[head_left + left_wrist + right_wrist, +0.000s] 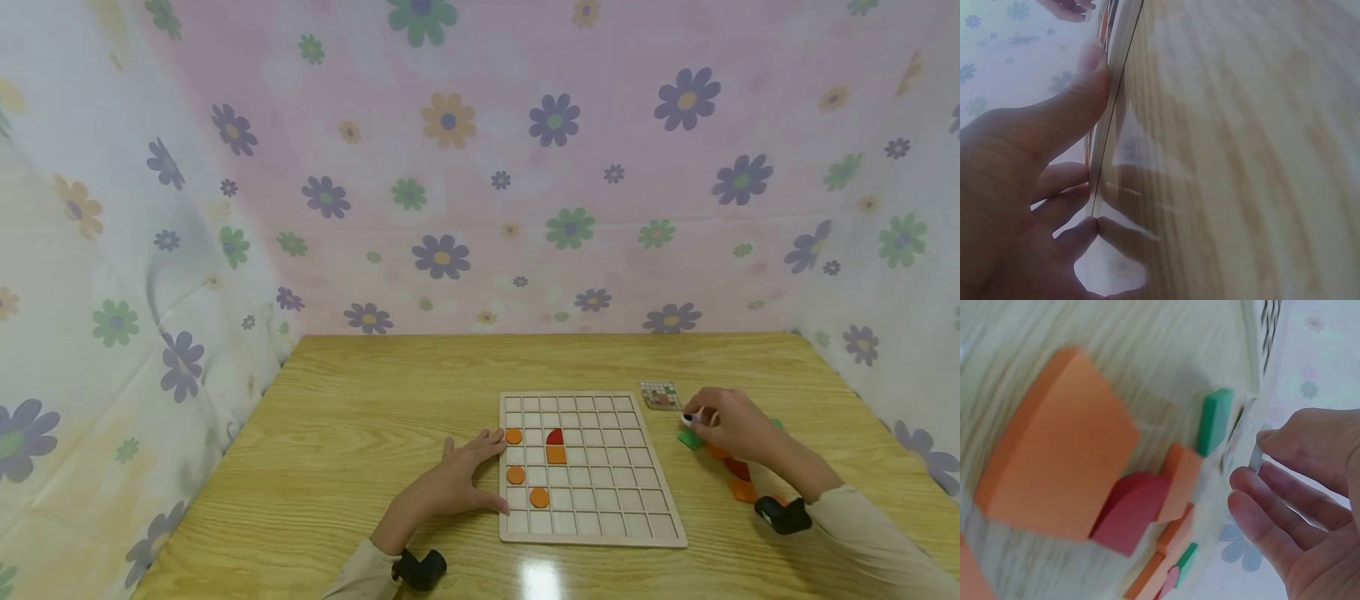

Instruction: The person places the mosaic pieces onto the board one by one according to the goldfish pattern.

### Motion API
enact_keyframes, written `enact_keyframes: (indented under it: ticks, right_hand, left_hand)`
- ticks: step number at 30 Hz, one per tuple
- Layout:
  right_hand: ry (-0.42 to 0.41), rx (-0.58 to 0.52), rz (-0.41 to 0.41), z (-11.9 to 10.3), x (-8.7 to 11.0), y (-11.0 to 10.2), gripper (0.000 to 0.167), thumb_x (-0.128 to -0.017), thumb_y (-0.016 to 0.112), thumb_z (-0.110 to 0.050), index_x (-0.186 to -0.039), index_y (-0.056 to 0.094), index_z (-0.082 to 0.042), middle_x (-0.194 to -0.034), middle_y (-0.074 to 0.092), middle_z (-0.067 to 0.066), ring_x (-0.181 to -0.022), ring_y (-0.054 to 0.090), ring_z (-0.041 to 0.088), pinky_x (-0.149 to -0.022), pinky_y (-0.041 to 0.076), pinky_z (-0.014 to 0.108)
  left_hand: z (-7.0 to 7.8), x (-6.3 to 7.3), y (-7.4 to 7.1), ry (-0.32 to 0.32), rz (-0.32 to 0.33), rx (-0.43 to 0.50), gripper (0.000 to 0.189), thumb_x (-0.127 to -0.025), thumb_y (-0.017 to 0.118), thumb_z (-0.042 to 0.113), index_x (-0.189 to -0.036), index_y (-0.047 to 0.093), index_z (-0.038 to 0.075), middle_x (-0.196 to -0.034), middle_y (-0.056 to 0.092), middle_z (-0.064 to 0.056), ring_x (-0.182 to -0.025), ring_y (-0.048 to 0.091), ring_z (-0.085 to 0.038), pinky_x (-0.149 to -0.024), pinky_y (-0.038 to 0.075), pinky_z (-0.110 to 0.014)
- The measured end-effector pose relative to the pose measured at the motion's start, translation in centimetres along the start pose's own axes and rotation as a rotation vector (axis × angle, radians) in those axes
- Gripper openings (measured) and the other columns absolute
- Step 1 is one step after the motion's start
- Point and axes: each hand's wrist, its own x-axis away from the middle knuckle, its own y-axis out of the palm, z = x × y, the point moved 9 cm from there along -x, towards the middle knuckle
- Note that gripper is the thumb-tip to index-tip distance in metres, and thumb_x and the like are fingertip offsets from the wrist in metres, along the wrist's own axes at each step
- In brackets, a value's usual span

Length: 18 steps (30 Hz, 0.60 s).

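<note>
A light wooden grid board [600,533] lies on the table, with three orange discs [515,475], a red quarter-round piece [555,436] and an orange square [556,454] in its cells. Along the board's left edge rests my left hand [459,481], fingers spread and thumb against the frame. Right of the board, my right hand [733,423] pinches a small white piece [1258,455] between thumb and fingertips. A dark spot shows on that piece in the head view. It is held above the table, beside a green piece [689,439].
A small printed card [661,396] with a grid pattern lies at the board's upper right corner. Below the right hand are scattered loose pieces, among them a red one [1132,512] and a large-looking orange one [1060,450]. Flowered cloth [480,183] stands behind the table.
</note>
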Motion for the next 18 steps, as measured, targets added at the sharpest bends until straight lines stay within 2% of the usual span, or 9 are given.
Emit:
enact_keyframes:
  ticks: [3,11,18]
  right_hand:
    - [-0.039,-0.012,0.021,-1.0,-0.1,-0.2,0.016,-0.076,0.071,0.006,-0.089,0.07,-0.002,-0.084,0.063,0.002,-0.063,0.057,0.005,-0.051,0.049,0.022]
    - [-0.053,-0.017,-0.008,-3.1,-0.6,0.3,0.016,-0.076,0.072,0.004,-0.09,0.07,-0.003,-0.086,0.061,0.0,-0.065,0.056,0.004,-0.052,0.049,0.021]
    - [-0.128,-0.05,0.037,-5.3,-0.2,0.3,0.018,-0.075,0.071,0.008,-0.088,0.069,-0.004,-0.085,0.06,-0.001,-0.065,0.053,0.001,-0.051,0.049,0.02]
  left_hand:
    - [-0.1,0.0,0.0,-0.001,0.0,-0.003,0.088,-0.076,0.073,0.05,-0.146,0.037,0.012,-0.155,0.023,-0.002,-0.143,0.016,-0.024,-0.105,0.0,-0.067]
    - [-0.1,0.1,-0.2,-0.016,-0.01,0.015,0.087,-0.076,0.074,0.048,-0.146,0.038,0.011,-0.155,0.022,-0.002,-0.143,0.015,-0.024,-0.107,-0.002,-0.065]
    - [0.0,0.1,0.0,-0.009,-0.01,0.03,0.087,-0.076,0.074,0.047,-0.146,0.038,0.011,-0.155,0.023,-0.002,-0.143,0.014,-0.023,-0.106,-0.003,-0.065]
